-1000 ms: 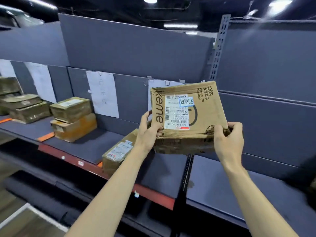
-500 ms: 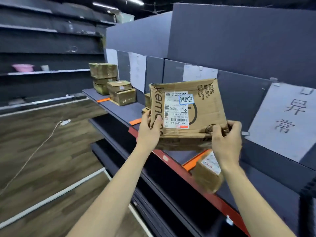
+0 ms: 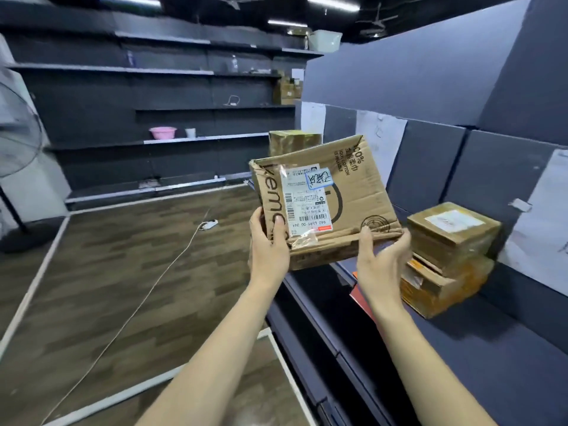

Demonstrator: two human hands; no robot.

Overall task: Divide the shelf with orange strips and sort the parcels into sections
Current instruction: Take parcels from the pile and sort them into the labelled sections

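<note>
I hold a worn brown cardboard parcel [image 3: 347, 198] with a white shipping label in front of me, above the shelf's front edge. My left hand [image 3: 270, 244] grips its lower left corner, thumb on the printed face. My right hand [image 3: 381, 259] grips the lower right edge from below. On the dark shelf [image 3: 479, 342] to the right sit two stacked parcels [image 3: 448, 256], the lower one taped orange. A bit of orange strip [image 3: 355, 275] shows on the shelf just under the held parcel. Another parcel stack [image 3: 292, 142] stands farther along, partly hidden by the held one.
White paper signs [image 3: 381, 139] hang on the shelf's back panel. Left of the shelf lies a wooden floor with a white cable and power strip [image 3: 209, 224]. Dark wall shelving at the back holds a pink basin [image 3: 163, 132]. A standing fan [image 3: 15, 142] is at far left.
My view has swung left along the shelf while both hands kept the parcel. The stacked parcels now sit to its right; the small parcel beneath my right hand is gone from view.
</note>
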